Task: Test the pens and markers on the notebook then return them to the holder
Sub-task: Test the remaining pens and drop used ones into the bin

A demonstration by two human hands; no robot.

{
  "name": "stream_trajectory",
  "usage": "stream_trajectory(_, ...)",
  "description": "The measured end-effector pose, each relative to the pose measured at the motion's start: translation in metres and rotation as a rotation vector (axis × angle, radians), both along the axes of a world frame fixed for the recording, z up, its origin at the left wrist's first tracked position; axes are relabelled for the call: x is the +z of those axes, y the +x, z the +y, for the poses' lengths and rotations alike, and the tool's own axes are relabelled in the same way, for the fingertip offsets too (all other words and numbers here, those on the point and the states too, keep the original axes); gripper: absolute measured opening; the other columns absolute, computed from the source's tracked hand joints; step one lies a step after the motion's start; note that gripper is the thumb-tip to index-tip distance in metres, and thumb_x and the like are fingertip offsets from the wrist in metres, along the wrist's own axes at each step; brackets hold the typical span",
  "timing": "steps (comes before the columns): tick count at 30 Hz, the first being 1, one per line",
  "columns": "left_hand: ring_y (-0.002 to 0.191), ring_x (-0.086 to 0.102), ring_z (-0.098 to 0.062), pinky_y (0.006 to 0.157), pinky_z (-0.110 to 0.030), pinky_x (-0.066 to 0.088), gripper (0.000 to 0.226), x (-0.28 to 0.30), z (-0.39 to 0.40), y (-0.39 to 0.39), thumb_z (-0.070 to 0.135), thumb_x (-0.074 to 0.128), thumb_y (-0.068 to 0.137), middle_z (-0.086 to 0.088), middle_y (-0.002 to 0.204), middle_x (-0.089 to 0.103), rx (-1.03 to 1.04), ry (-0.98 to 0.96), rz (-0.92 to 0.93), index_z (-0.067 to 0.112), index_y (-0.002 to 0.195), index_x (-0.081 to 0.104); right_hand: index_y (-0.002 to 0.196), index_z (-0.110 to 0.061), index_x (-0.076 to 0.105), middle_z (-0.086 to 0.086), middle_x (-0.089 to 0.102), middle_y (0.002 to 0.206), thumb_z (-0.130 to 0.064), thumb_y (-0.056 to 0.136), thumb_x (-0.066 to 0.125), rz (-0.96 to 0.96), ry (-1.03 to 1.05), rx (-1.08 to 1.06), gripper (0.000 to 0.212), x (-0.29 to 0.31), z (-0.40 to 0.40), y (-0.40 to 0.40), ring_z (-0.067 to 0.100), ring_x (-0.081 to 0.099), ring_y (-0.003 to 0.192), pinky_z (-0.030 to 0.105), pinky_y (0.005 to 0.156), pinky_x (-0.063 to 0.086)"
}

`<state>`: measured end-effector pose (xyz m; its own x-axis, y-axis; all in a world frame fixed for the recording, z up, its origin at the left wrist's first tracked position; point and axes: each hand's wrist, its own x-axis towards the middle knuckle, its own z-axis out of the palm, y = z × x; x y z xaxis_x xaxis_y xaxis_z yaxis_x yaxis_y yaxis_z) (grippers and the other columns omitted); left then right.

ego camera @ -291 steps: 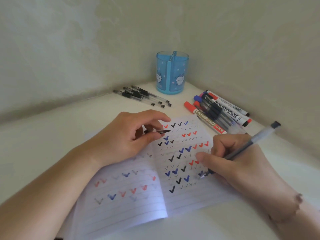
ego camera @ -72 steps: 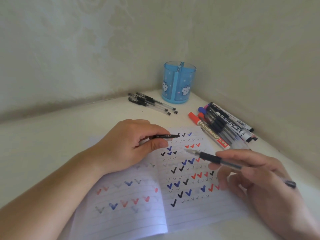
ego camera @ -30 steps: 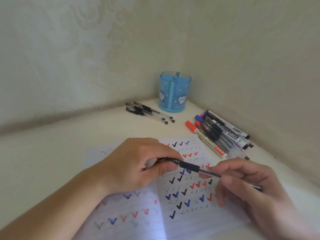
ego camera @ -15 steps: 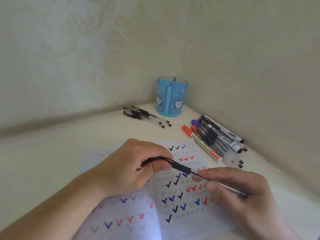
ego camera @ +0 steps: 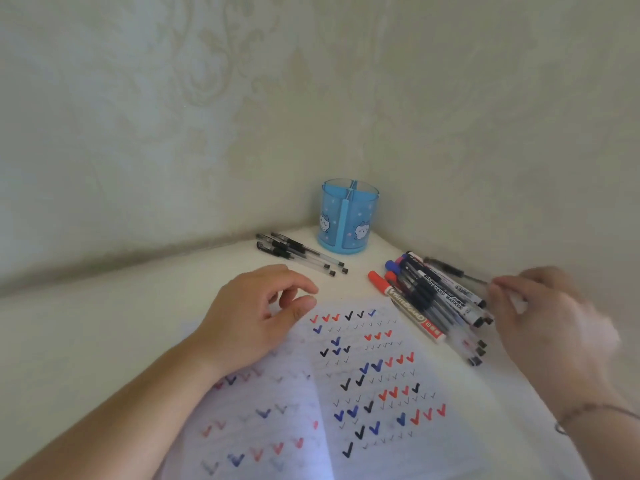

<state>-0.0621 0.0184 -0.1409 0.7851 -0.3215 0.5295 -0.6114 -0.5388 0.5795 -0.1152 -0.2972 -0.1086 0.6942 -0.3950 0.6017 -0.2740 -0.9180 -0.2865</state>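
Two hands are hovering over the white table (ego camera: pixel 104 327), and the right hand (ego camera: pixel 540 317) is the one doing the work: its thumb and fingertips are pinching the end of a black pen (ego camera: pixel 453 270), which is lying out to the left of the grip, along the far edge of the pile of markers (ego camera: pixel 436 303). That hand is smeared by motion, so whether the pen is touching the pile or hanging just above it is not something I can tell. A thin bracelet (ego camera: pixel 588 412) is showing on the right wrist. The left hand (ego camera: pixel 256 317) is holding nothing; its fingers are hanging loosely curled, thumb and forefinger near each other but apart, and its heel is lying over the top left corner of the open notebook (ego camera: pixel 346 393). Both pages are carrying rows of black, blue and red ticks. The pile of markers is lying just beside the notebook's right edge, a red-capped whiteboard marker (ego camera: pixel 403 306) nearest the page. Farther back, a small bunch of black pens (ego camera: pixel 301 253) is lying on the table just to the left of the blue holder (ego camera: pixel 348 216), which is standing upright in the corner where the two walls meet, its compartments showing no pens.
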Motion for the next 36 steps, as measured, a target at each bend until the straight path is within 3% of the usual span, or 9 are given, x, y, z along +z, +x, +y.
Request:
stream_trajectory(4, 0.074, 0.057, -0.007, 0.066, -0.023, 0.046, 0.026, -0.002, 0.002, 0.000, 0.058, 0.049, 0.085, 0.012, 0.076, 0.059, 0.075, 0.130, 0.018, 0.040, 0.095, 0.065, 0.084, -0.026, 0.073, 0.000, 0.050, 0.092, -0.035, 0.094, 0.052, 0.217, -0.080, -0.022, 0.025, -0.008, 0.002, 0.022, 0.033, 0.060, 0.070, 0.028, 0.057, 0.046)
stream_trajectory(8, 0.071, 0.052, -0.001, 0.060, -0.018, 0.035, 0.008, -0.001, 0.002, 0.002, 0.045, 0.059, 0.088, 0.015, 0.064, 0.052, 0.181, 0.159, 0.063, 0.040, 0.085, 0.065, 0.112, -0.029, 0.069, 0.002, 0.059, 0.101, -0.042, 0.091, 0.051, 0.361, -0.154, -0.025, 0.030, 0.002, 0.013, 0.031, 0.033, 0.065, 0.086, 0.033, 0.068, 0.051)
stream_trajectory(10, 0.067, 0.051, 0.003, 0.058, -0.018, 0.031, 0.009, -0.001, 0.002, 0.004, 0.043, 0.060, 0.088, 0.013, 0.060, 0.048, 0.243, 0.167, 0.106, 0.043, 0.079, 0.063, 0.110, -0.035, 0.068, -0.001, 0.061, 0.099, -0.043, 0.092, 0.048, 0.369, -0.181, 0.074, 0.028, 0.012, 0.028, 0.037, 0.029, 0.064, 0.084, 0.030, 0.065, 0.050)
stream_trajectory(16, 0.076, 0.058, -0.003, 0.075, -0.030, 0.050, 0.007, 0.001, 0.005, 0.007, 0.042, 0.064, 0.085, 0.012, 0.063, 0.048, 0.332, 0.162, 0.186, 0.041, 0.078, 0.064, 0.110, -0.040, 0.064, -0.013, 0.064, 0.102, -0.054, 0.090, 0.050, 0.512, -0.189, 0.475, 0.029, 0.013, 0.114, 0.080, 0.012, 0.061, 0.088, 0.028, 0.070, 0.051)
stream_trajectory(21, 0.084, 0.059, -0.003, 0.080, -0.030, 0.049, 0.006, 0.001, 0.006, 0.006, 0.043, 0.063, 0.086, 0.016, 0.070, 0.050, 0.328, 0.166, 0.176, 0.038, 0.087, 0.066, 0.102, -0.028, 0.066, -0.002, 0.063, 0.099, -0.052, 0.090, 0.053, 0.581, -0.235, 0.412, 0.031, -0.008, 0.140, 0.115, 0.019, 0.062, 0.085, 0.034, 0.073, 0.054)
stream_trajectory(26, 0.076, 0.047, -0.001, 0.073, -0.027, 0.044, 0.008, -0.001, 0.006, 0.008, 0.038, 0.067, 0.085, 0.018, 0.075, 0.046, 0.295, 0.146, 0.065, 0.036, 0.093, 0.066, 0.094, -0.029, 0.068, -0.004, 0.066, 0.093, -0.048, 0.092, 0.053, 0.558, -0.174, 0.421, 0.024, -0.013, 0.134, 0.119, 0.017, 0.062, 0.081, 0.032, 0.071, 0.055)
stream_trajectory(32, 0.112, 0.038, -0.006, 0.092, -0.022, 0.032, 0.042, -0.003, 0.010, 0.013, 0.039, 0.072, 0.082, 0.020, 0.123, 0.043, 0.365, 0.044, -0.023, 0.038, 0.122, 0.060, 0.091, -0.034, 0.066, -0.016, 0.057, 0.082, -0.047, 0.093, 0.051, 0.238, -0.170, 0.588, 0.020, 0.000, 0.110, 0.067, 0.005, 0.056, 0.070, 0.026, 0.056, 0.048)
stream_trajectory(34, 0.110, 0.043, -0.010, 0.095, -0.029, 0.037, 0.027, -0.003, 0.009, 0.015, 0.043, 0.067, 0.087, 0.018, 0.118, 0.054, 0.323, 0.038, -0.044, 0.036, 0.113, 0.066, 0.085, -0.036, 0.064, -0.018, 0.056, 0.071, -0.047, 0.090, 0.052, 0.136, -0.092, 0.656, 0.017, 0.007, 0.098, 0.042, 0.002, 0.053, 0.060, 0.024, 0.050, 0.045)
stream_trajectory(36, 0.096, 0.050, -0.009, 0.090, -0.032, 0.042, 0.028, -0.001, 0.004, 0.012, 0.052, 0.053, 0.091, 0.018, 0.101, 0.063, 0.201, 0.086, -0.062, 0.032, 0.103, 0.067, 0.078, -0.035, 0.061, -0.014, 0.060, 0.065, -0.045, 0.089, 0.054, 0.046, 0.200, 0.725, 0.016, 0.010, 0.089, 0.024, 0.006, 0.050, 0.051, 0.021, 0.049, 0.040)
